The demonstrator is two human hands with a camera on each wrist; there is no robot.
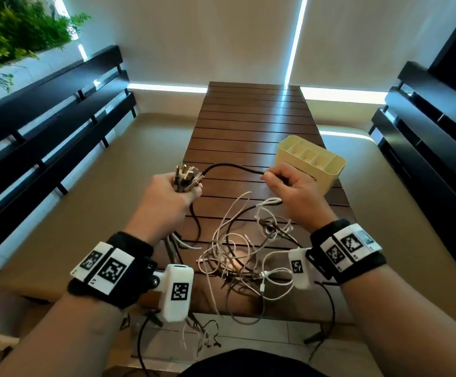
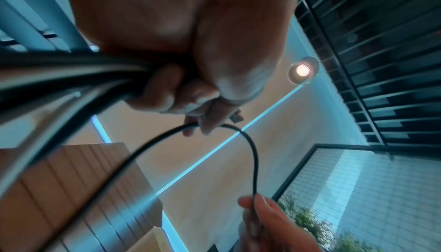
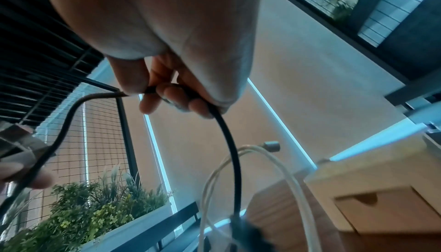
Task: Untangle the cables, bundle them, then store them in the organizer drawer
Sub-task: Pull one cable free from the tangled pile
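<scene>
The black cable is running as a shallow arch from left to right above the counter, its long axis lying across the scene between the two hands. At its left end it is joining a cluster of plug ends that the left hand is gripping in a closed fist, with several more cable lengths trailing down out of that fist toward the near edge. At its right end the right hand is pinching it between thumb and curled fingers; from there, in the right wrist view, the cable is dropping down and near toward the tangle. That tangle of white and dark cables is lying on the near part of the counter, below and between both hands. The cream organizer is standing just beyond the right hand, on the right side of the counter, its drawer appearing closed. Judging from this, the right hand is the one nearer the free run, so drawing the cable clear probably means pulling rightward and away from the left fist.
</scene>
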